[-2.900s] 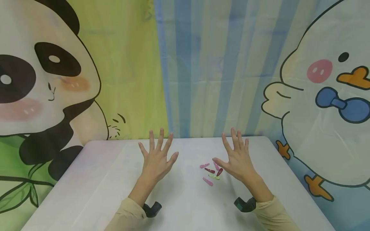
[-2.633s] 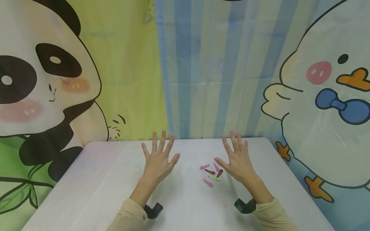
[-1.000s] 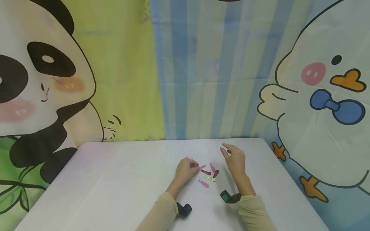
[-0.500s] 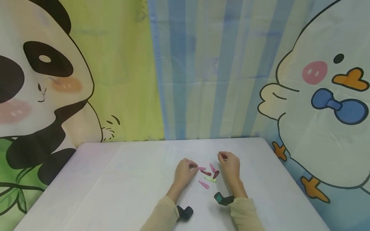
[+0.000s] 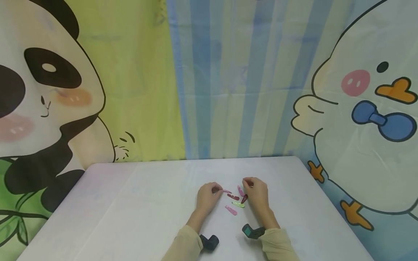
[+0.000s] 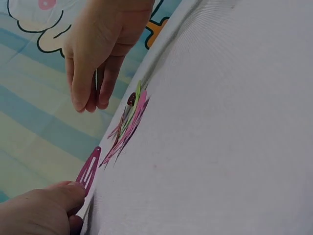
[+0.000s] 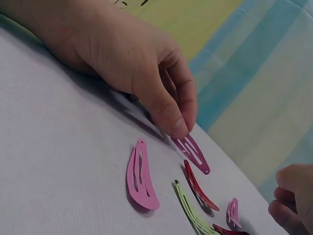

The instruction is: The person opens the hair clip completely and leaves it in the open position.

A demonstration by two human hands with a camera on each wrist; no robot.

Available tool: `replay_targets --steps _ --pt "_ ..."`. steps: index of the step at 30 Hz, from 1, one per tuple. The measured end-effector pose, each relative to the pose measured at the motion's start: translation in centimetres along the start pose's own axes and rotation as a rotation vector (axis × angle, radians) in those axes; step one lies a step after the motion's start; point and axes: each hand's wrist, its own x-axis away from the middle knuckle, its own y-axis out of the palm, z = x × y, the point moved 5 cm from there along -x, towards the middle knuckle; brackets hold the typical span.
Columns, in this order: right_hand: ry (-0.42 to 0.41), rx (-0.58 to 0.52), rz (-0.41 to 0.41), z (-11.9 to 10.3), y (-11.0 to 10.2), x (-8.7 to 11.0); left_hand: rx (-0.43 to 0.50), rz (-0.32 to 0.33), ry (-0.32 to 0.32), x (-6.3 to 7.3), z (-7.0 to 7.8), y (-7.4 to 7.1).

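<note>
My left hand [image 5: 206, 197] pinches a pink snap hair clip [image 7: 194, 154] between thumb and fingers, its narrow end pointing away from the hand. My right hand [image 5: 258, 194] hovers over the right side of the clip group, fingers bent downward and close together; in the left wrist view nothing shows between them. Between the hands lie a pink hair clip [image 5: 240, 190], a dark red clip [image 5: 233, 197], another dark red clip [image 5: 244, 199], a light green clip [image 5: 238, 204] and, nearest the body, one more pink clip [image 5: 230, 210].
All of this is on a white table [image 5: 130, 210]. Behind it hangs a curtain [image 5: 222, 90] printed with a panda, stripes and a white bird. Each wrist wears a black camera, the left one [image 5: 210, 243] close above the table.
Both hands, first spread wide and raised, have come in toward the clips. The left hand has taken hold of the far-left pink clip and turned it; the right hand has moved left and lower.
</note>
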Motion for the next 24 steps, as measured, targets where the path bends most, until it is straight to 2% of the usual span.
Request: replay_targets --steps 5,10,16,20,24 --pt "0.002 -0.038 -0.058 -1.1 0.5 0.1 0.132 0.037 0.001 -0.3 -0.5 -0.4" --pt "0.028 -0.07 -0.145 -1.6 1.5 0.7 0.27 0.038 -0.057 -0.1 -1.1 -0.8" --pt "-0.056 -0.049 -0.175 -2.7 2.1 1.4 0.326 0.015 -0.088 0.3 -1.2 -1.1" --pt "-0.081 -0.058 -0.18 -3.0 2.4 1.4 0.351 -0.001 -0.107 0.2 -1.2 -1.4" --pt "-0.092 -0.072 -0.184 -3.1 2.6 1.3 0.376 -0.008 -0.085 0.0 -1.3 -1.5"
